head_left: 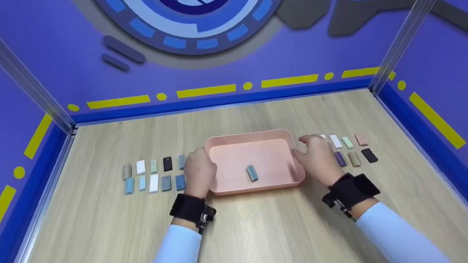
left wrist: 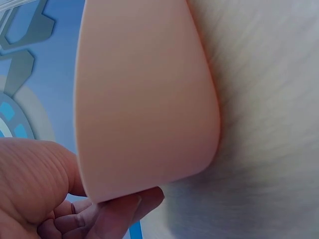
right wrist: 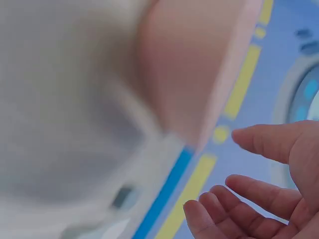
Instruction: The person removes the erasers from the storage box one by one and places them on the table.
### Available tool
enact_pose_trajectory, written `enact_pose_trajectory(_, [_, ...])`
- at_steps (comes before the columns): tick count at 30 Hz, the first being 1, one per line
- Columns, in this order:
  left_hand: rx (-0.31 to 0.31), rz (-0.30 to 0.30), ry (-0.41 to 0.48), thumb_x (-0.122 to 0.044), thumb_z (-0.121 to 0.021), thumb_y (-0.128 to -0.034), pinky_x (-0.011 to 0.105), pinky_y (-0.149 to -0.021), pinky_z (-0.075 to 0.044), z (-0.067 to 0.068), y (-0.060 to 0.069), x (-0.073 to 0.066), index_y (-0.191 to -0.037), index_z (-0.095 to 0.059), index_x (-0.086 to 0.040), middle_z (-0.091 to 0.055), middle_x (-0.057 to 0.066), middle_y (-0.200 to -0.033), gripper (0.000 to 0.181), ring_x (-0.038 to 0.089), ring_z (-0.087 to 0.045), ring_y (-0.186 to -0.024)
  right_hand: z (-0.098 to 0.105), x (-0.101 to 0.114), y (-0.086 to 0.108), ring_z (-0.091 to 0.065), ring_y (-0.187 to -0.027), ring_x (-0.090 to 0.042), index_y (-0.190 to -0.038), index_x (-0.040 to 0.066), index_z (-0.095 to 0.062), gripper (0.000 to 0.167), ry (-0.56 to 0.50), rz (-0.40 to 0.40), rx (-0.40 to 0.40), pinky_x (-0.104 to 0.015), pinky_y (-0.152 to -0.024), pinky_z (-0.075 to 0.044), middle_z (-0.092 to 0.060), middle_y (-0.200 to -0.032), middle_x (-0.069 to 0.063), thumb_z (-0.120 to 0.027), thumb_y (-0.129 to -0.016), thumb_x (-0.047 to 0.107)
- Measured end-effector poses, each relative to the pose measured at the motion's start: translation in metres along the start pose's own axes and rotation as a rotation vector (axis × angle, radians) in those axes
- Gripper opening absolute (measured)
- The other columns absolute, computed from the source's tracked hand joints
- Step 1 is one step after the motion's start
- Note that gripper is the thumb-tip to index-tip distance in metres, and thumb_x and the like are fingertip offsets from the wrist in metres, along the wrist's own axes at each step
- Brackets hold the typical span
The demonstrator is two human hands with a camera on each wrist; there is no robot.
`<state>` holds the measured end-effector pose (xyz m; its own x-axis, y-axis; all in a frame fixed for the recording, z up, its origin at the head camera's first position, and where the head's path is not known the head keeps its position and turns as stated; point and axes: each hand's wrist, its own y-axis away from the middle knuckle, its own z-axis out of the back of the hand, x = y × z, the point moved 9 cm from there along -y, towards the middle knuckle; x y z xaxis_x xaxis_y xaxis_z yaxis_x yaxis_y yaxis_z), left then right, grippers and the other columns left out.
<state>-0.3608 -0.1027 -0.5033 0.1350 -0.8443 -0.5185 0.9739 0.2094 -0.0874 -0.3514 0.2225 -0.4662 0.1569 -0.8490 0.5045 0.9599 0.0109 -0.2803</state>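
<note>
A shallow pink tray (head_left: 251, 137) sits on the wooden table, with one small blue-grey block (head_left: 252, 173) lying on its floor. At its left side, my left hand (head_left: 200, 171) pinches the wall between thumb and fingers; the left wrist view shows the tray's outer wall (left wrist: 144, 99) with the thumb and fingers (left wrist: 117, 214) on either side of the rim. Beside the right wall is my right hand (head_left: 317, 158). In the right wrist view its thumb and fingers (right wrist: 249, 214) are spread loosely apart, holding nothing, with a gap to the tray.
Two rows of small blocks, among them a black one (head_left: 167, 164) and a white one (head_left: 153, 183), lie left of the tray. More blocks, including a purple one (head_left: 340, 159) and a black one (head_left: 369, 155), lie to the right, partly behind my right hand. Blue-purple walls (head_left: 229, 73) enclose the table.
</note>
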Motion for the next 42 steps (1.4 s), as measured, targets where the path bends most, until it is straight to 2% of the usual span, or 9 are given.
enact_pose_trajectory(5, [-0.017,-0.002,-0.007,-0.002,-0.059,-0.0755,0.04,-0.056,-0.05,0.001,-0.001,0.001,-0.084,-0.067,-0.003,-0.068,0.013,-0.077,0.013,0.024,-0.067,-0.072,-0.032,0.047,0.003,-0.061,-0.105,-0.03,-0.121,0.0,-0.058,0.059,-0.048,0.01,0.111,-0.042,-0.089,-0.049,-0.061,-0.117,-0.019,-0.073,-0.078,0.036])
enact_pose_trajectory(10, [-0.013,-0.009,-0.006,-0.003,-0.059,-0.076,0.039,-0.056,-0.05,-0.002,-0.001,0.0,-0.086,-0.067,-0.004,-0.069,0.012,-0.078,0.013,0.024,-0.067,-0.073,-0.068,0.073,0.01,-0.059,-0.105,-0.024,-0.125,0.003,-0.055,0.068,-0.011,0.012,0.225,-0.038,-0.089,-0.049,-0.056,-0.123,-0.018,-0.073,-0.075,0.046])
enact_pose_trajectory(12, [-0.008,-0.009,-0.001,-0.003,-0.059,-0.076,0.04,-0.057,-0.05,-0.003,0.0,0.0,-0.086,-0.068,-0.004,-0.069,0.012,-0.079,0.013,0.025,-0.067,-0.073,-0.079,0.08,0.013,-0.059,-0.103,-0.023,-0.122,0.003,-0.058,0.068,0.026,0.044,0.24,-0.037,-0.088,-0.049,-0.059,-0.116,-0.017,-0.075,-0.072,0.046])
enact_pose_trajectory(14, [-0.002,-0.004,0.003,-0.003,-0.06,-0.0758,0.04,-0.058,-0.05,-0.004,0.0,-0.001,-0.087,-0.068,-0.004,-0.069,0.013,-0.08,0.013,0.026,-0.067,-0.074,-0.088,0.083,0.015,-0.06,-0.092,-0.022,-0.115,0.002,-0.061,0.063,0.05,0.072,0.252,-0.035,-0.082,-0.05,-0.061,-0.104,-0.014,-0.076,-0.071,0.044])
enact_pose_trajectory(18, [0.007,-0.001,0.008,-0.003,-0.059,-0.0759,0.04,-0.059,-0.051,-0.003,0.0,-0.002,-0.088,-0.068,-0.005,-0.069,0.013,-0.081,0.014,0.027,-0.067,-0.075,-0.1,0.084,0.017,-0.051,-0.071,-0.018,-0.085,0.005,-0.063,0.042,0.085,0.089,0.277,-0.03,-0.063,-0.042,-0.055,-0.077,-0.006,-0.079,-0.068,0.04])
enact_pose_trajectory(21, [0.0,-0.012,0.008,-0.002,-0.059,-0.0761,0.039,-0.058,-0.05,-0.001,0.0,-0.004,-0.088,-0.068,-0.005,-0.069,0.013,-0.081,0.015,0.025,-0.067,-0.074,-0.104,0.085,0.016,-0.042,-0.062,-0.017,-0.068,0.01,-0.055,0.036,0.1,0.098,0.287,-0.029,-0.056,-0.032,-0.046,-0.066,-0.002,-0.079,-0.068,0.037])
enact_pose_trajectory(27, [-0.011,-0.027,0.015,-0.001,-0.059,-0.0751,0.038,-0.058,-0.05,0.002,-0.002,-0.005,-0.087,-0.068,-0.004,-0.068,0.012,-0.079,0.015,0.024,-0.066,-0.072,-0.107,0.085,0.015,-0.041,-0.059,-0.015,-0.059,0.012,-0.054,0.029,0.081,0.084,0.332,-0.028,-0.055,-0.032,-0.044,-0.061,0.002,-0.075,-0.073,0.027])
enact_pose_trajectory(34, [-0.028,-0.034,0.012,-0.001,-0.058,-0.0748,0.04,-0.058,-0.05,0.002,-0.003,-0.002,-0.086,-0.067,-0.004,-0.069,0.014,-0.079,0.014,0.027,-0.067,-0.074,-0.107,0.09,0.017,-0.047,-0.061,-0.009,-0.062,0.014,-0.065,0.015,0.039,0.162,0.365,-0.024,-0.06,-0.04,-0.059,-0.064,0.006,-0.071,-0.075,0.014])
enact_pose_trajectory(42, [-0.028,-0.028,0.018,-0.002,-0.058,-0.0768,0.04,-0.059,-0.051,0.0,-0.001,0.0,-0.089,-0.067,-0.004,-0.069,0.014,-0.081,0.016,0.028,-0.068,-0.075,-0.084,0.08,0.013,-0.052,-0.064,-0.01,-0.073,0.014,-0.07,0.003,-0.056,0.125,0.297,-0.024,-0.061,-0.043,-0.062,-0.069,0.007,-0.072,-0.072,0.016])
